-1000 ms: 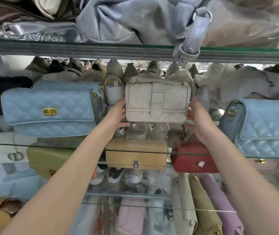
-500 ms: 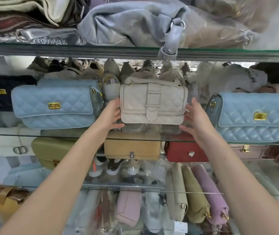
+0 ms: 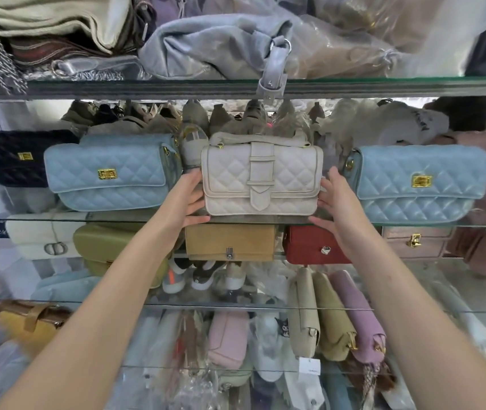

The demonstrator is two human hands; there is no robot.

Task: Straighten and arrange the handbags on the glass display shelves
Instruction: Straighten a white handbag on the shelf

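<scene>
A beige quilted handbag [image 3: 262, 179] with a front strap stands upright in the middle of the glass shelf [image 3: 250, 220]. My left hand [image 3: 185, 199] presses against its left side, fingers straight up along the side and thumb at the bottom corner. At the bag's right edge, my right hand [image 3: 336, 202] touches it with spread, straight fingers, the thumb reaching toward the bottom corner. A light blue quilted bag [image 3: 111, 173] stands to the left and a matching one [image 3: 419, 184] to the right, each a small gap away.
A black quilted bag [image 3: 14, 158] sits at the far left, pink bags at the far right. A grey strap [image 3: 274, 72] hangs over the upper shelf edge just above the beige bag. Tan [image 3: 230, 241] and red [image 3: 312, 245] bags stand on the shelf below.
The beige bag has come down from mid-air between my hands onto the glass shelf. My right hand's fingers have straightened at its edge.
</scene>
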